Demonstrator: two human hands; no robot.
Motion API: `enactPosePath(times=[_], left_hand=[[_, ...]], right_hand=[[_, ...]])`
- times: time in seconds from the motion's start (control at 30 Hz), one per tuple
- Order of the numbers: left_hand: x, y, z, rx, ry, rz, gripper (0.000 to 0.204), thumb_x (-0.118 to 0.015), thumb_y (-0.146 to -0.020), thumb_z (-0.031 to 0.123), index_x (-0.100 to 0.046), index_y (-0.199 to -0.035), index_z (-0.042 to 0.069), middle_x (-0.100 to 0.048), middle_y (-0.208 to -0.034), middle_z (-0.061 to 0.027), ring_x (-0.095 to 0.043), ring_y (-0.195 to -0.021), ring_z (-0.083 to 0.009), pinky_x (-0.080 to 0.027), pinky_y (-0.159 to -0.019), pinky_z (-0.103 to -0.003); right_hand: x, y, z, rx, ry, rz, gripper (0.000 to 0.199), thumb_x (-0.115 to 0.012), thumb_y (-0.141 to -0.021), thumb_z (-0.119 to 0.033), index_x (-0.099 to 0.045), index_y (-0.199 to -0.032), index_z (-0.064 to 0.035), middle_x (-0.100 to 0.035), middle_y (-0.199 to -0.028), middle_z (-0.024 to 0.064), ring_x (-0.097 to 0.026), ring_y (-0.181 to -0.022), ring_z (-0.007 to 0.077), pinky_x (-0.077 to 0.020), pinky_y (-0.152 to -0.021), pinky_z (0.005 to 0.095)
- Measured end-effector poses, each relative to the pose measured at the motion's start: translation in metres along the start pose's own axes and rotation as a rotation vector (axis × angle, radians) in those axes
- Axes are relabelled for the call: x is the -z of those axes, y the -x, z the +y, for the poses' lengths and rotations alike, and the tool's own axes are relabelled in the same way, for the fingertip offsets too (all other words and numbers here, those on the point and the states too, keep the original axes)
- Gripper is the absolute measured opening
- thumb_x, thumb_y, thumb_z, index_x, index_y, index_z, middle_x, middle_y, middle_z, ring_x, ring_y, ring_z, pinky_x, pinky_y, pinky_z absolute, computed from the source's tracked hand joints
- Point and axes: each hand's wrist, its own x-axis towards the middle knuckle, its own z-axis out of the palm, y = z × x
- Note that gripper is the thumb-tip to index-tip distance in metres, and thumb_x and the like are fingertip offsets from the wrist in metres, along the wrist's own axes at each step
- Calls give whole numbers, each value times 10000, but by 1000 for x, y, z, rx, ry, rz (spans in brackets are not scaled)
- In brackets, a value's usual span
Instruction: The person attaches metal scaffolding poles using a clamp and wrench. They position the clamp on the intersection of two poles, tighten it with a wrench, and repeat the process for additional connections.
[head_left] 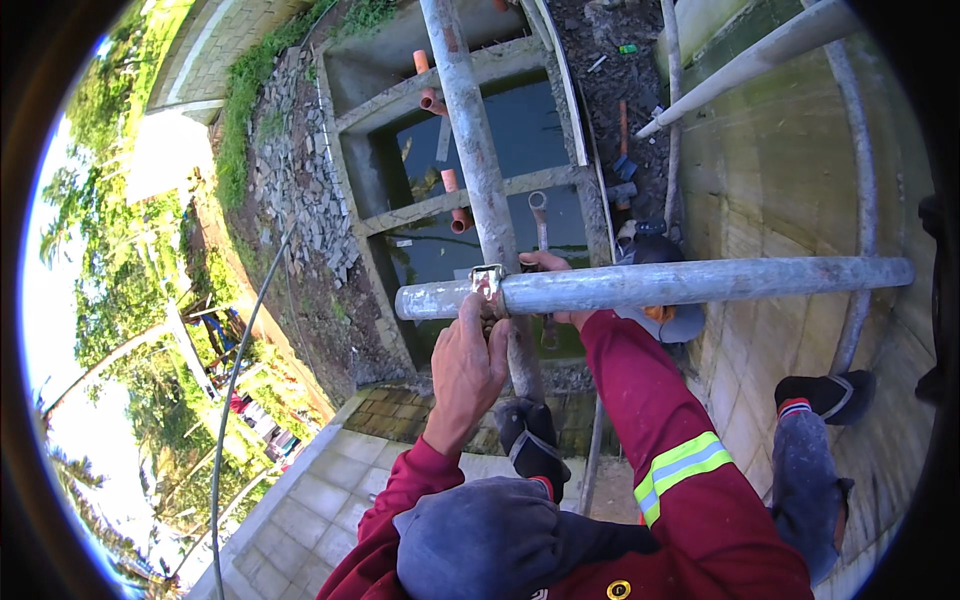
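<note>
Where the horizontal scaffold tube point(700, 282) crosses the upright scaffold pole point(478, 150), a metal coupler clamp point(488, 281) joins the two, and both hands work at it. The left hand point(466, 362) comes up from below the tube, its fingers closed around the clamp and the tube's underside just left of the pole. The right hand point(548, 268) lies behind the tube, mostly hidden by it, gripping a ring spanner point(540, 225) whose ring end stands up above the tube; how tightly its fingers are curled cannot be told. The tube's open left end pokes out a little past the clamp, and its right end runs toward a concrete block wall point(780, 180). Far below the tube lies a concrete tank of dark water point(520, 130) with orange pipes point(452, 190).
</note>
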Motion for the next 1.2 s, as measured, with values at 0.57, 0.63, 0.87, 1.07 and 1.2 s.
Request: enactPosePath(times=[0.57, 0.63, 0.87, 1.07, 1.2], left_hand=[[4, -2, 8, 152, 55, -30, 415, -696, -896, 185, -507, -1224, 15, -582, -837, -138, -584, -739, -327, -466, -678, -435], [-4, 0, -3, 14, 18, 39, 411, -711, -898, 167, -487, -1220, 42, -535, -724, -83, -547, -625, -241, -440, -588, -374], [5, 0, 8, 103, 71, -9, 343, -670, -916, 154, -520, -1197, 26, -609, -802, -130, -610, -695, -320, -473, -636, -421], [6, 0, 7, -125, -8, 128, 332, -642, -928, 113, -519, -1223, 25, -642, -868, -156, -650, -753, -325, -492, -653, -421], [5, 1, 7, 135, 42, -39, 344, -645, -916, 90, -489, -1214, 25, -587, -865, -117, -586, -682, -249, -472, -623, -363]], right_hand=[[4, -2, 8, 97, -143, 44, 266, -715, -849, -369, -635, -743, -139, -614, -627, 10, -540, -468, 174, -426, -411, 318], [-1, -7, 12, 81, -182, 71, 260, -727, -841, -361, -633, -725, -147, -613, -624, 2, -548, -475, 168, -438, -429, 317], [20, -13, 7, 79, -117, -51, 234, -713, -859, -330, -652, -743, -136, -650, -677, 21, -593, -543, 167, -493, -517, 326], [3, -4, 10, 63, -149, 4, 246, -703, -882, -333, -680, -787, -108, -679, -719, 43, -633, -612, 185, -532, -627, 326], [1, -7, 15, 75, -156, -10, 303, -706, -885, -389, -687, -789, -102, -656, -698, 35, -614, -591, 188, -513, -581, 324]])
